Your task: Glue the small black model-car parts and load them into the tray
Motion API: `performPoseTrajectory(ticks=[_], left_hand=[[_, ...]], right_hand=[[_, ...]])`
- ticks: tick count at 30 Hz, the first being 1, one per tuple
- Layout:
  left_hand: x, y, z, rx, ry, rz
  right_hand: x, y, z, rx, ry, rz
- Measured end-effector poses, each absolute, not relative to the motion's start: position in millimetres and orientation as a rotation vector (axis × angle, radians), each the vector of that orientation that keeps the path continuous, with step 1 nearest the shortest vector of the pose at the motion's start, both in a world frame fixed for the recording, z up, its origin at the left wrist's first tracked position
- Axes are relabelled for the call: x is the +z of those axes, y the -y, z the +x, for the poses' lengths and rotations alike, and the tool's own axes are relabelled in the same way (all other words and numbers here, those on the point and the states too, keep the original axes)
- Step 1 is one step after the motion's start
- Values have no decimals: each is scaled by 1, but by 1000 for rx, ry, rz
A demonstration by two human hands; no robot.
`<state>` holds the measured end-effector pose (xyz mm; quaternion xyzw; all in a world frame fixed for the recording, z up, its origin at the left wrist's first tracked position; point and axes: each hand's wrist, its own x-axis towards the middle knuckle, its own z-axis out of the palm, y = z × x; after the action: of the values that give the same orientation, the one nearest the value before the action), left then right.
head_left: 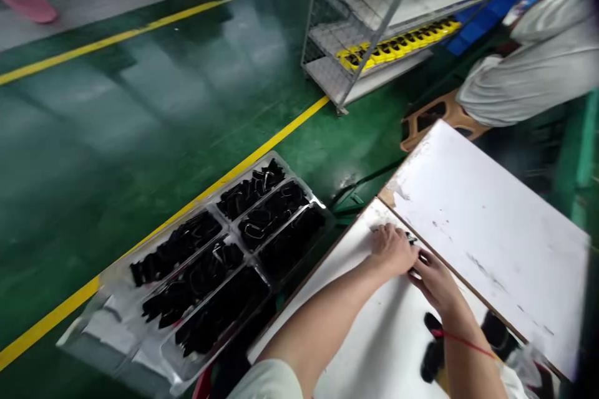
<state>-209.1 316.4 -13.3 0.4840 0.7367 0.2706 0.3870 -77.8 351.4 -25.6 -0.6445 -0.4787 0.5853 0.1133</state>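
Close together over the white tabletop (pixel 365 324), my left hand (pixel 395 250) and my right hand (pixel 435 282) meet near its far end. The fingers of the left hand curl downward, its back turned up to me. A small dark piece (pixel 411 238) shows just past the left hand, mostly covered. The right thumb and fingers are pinched together beside the left hand, with something dark partly showing between them. What either hand grips is too hidden to name. Black parts (pixel 433 349) lie on the table by my right forearm, which has a red band around the wrist area.
To the left stands a clear divided tray (pixel 262 271) with black parts in its compartments. A second white tabletop (pixel 486 218) adjoins mine. Beyond are a wire shelf cart (pixel 388 25) with yellow-and-black pieces (pixel 402 43), a brown stool (pixel 437 109) and a seated person (pixel 547 68).
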Motion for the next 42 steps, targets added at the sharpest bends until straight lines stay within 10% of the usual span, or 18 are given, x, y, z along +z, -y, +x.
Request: performPoseTrajectory(ticks=[20,42], left_hand=[[22,-183,-296,1396,-1599,292],[-75,51,-339,1940,-1551,-927]], right_hand=[[27,-308,-180,2155,1741,-1431],[-81,-114,-346,2775,2256,-1106]])
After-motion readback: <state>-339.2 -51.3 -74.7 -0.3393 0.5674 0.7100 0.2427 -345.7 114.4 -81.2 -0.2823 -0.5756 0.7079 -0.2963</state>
